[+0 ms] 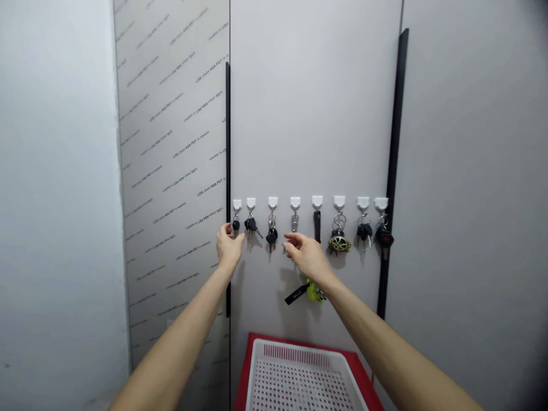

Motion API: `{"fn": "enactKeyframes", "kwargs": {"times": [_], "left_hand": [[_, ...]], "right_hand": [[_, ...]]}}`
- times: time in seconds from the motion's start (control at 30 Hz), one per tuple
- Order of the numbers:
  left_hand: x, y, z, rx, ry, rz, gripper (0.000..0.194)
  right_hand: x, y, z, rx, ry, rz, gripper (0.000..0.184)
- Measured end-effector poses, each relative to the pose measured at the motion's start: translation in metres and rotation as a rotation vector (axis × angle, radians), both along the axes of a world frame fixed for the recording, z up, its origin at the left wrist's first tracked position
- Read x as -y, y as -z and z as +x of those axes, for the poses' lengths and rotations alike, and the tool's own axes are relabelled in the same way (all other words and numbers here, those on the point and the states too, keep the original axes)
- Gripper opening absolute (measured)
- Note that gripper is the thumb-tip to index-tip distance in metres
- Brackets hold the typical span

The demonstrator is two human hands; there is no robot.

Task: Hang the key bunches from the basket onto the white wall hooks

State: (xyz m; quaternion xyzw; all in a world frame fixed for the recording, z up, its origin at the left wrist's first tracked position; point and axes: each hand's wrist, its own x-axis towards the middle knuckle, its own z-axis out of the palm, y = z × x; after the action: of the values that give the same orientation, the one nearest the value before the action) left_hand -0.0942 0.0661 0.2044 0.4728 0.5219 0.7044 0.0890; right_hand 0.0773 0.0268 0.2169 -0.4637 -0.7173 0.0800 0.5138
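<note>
A row of several white hooks (294, 202) runs across a grey cabinet door (312, 114), each with keys on it. My left hand (228, 245) is raised to the leftmost hook, fingers closed on the small black key (235, 225) hanging there. My right hand (306, 255) is below the fourth hook, fingers pinched on a metal keyring (294, 222) that hangs from it. Under that hand dangle a yellow-green charm (315, 293) and a black tag (296, 294); whether the hand holds them is hidden.
Other key bunches hang to the right, including a green round fob (339, 242) and black car keys (384, 236). A white perforated basket (299, 377) stands on a red surface (246, 371) below. A film-covered panel (171, 171) is at left.
</note>
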Motion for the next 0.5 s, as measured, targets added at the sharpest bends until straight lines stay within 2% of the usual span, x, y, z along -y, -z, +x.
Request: {"fn": "enactKeyframes", "kwargs": {"times": [0.13, 0.23, 0.37, 0.5], "left_hand": [[-0.004, -0.010, 0.013, -0.140, -0.093, -0.047, 0.059], [-0.005, -0.016, 0.026, -0.162, -0.153, -0.119, 0.068], [-0.007, -0.022, 0.030, -0.162, -0.121, -0.173, 0.063], [-0.008, -0.025, 0.018, -0.157, -0.063, -0.218, 0.050]], "right_hand": [[-0.014, -0.013, -0.019, 0.103, 0.157, 0.049, 0.035], [-0.026, -0.017, -0.032, 0.181, 0.297, -0.003, 0.041], [-0.041, -0.016, -0.044, 0.252, 0.405, -0.080, 0.035], [-0.051, -0.015, -0.046, 0.198, 0.358, -0.073, 0.021]]}}
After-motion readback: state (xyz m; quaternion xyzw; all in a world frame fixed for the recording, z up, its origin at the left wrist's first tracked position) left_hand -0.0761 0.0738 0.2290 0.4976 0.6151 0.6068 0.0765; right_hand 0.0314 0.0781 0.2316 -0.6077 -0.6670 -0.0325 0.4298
